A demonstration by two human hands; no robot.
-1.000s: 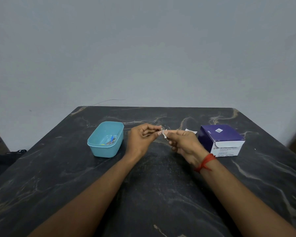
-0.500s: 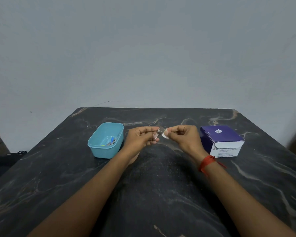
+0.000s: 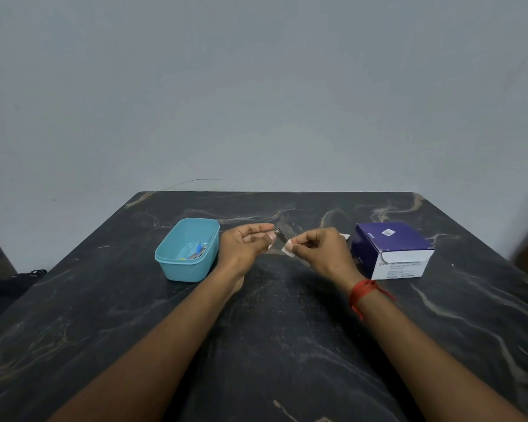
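The small metal piece (image 3: pixel 280 235) is up off the bench (image 3: pixel 272 345), between your two hands, about over the middle of the far half. Your left hand (image 3: pixel 244 249) pinches its one end at the fingertips, the other fingers loosely extended. It is too small to say what kind of tool it is. Its long axis slants from those fingertips down and to the right, so its free end points at your right hand (image 3: pixel 322 254). That hand has curled fingers pinching a white wipe (image 3: pixel 287 248), which touches or almost touches the free end. The right hand is therefore the nearer one to work along the metal. I'd judge the wipe should travel up the slant, toward your left fingertips.

A scrap of white (image 3: pixel 345 236), perhaps a wrapper, shows just behind your right hand. Left of your left hand stands a blue tub (image 3: pixel 177 269) with a few small tools in it. Right of your right hand stands a purple box (image 3: pixel 390 242), near but apart.
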